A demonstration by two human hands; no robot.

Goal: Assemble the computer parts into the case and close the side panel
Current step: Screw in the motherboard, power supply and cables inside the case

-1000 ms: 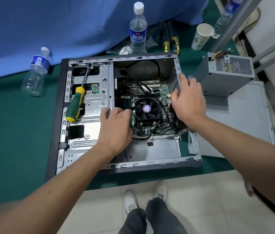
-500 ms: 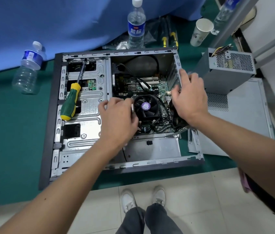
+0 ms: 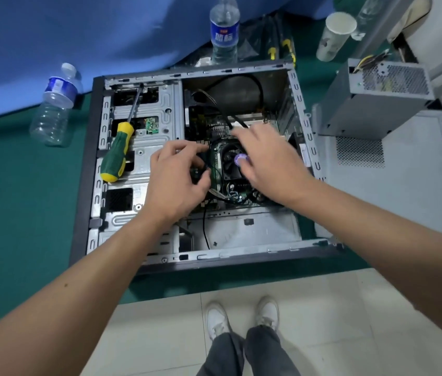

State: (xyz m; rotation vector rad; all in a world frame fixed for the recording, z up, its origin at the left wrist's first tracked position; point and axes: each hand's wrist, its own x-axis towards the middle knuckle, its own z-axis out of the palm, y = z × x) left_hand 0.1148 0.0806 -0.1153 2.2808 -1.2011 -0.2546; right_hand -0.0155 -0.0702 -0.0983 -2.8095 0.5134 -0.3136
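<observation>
Both hands are down in the open grey metal computer case [image 3: 299,109]: left hand [image 3: 179,180] curled round something dark just left of the black round cooler fan [image 3: 232,162], right hand [image 3: 266,161] spread flat over its right side, equally near.

Open case [image 3: 97,169] flat; side panel [image 3: 404,185] beside.

Open computer case [image 3: 93,169], both hands inside, left hand [image 3: 176,177], right hand [image 3: 271,161] over fan [image 3: 230,161]

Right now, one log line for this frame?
case open | left hand, right hand at fan | screwdriver idle | power supply outside
</observation>
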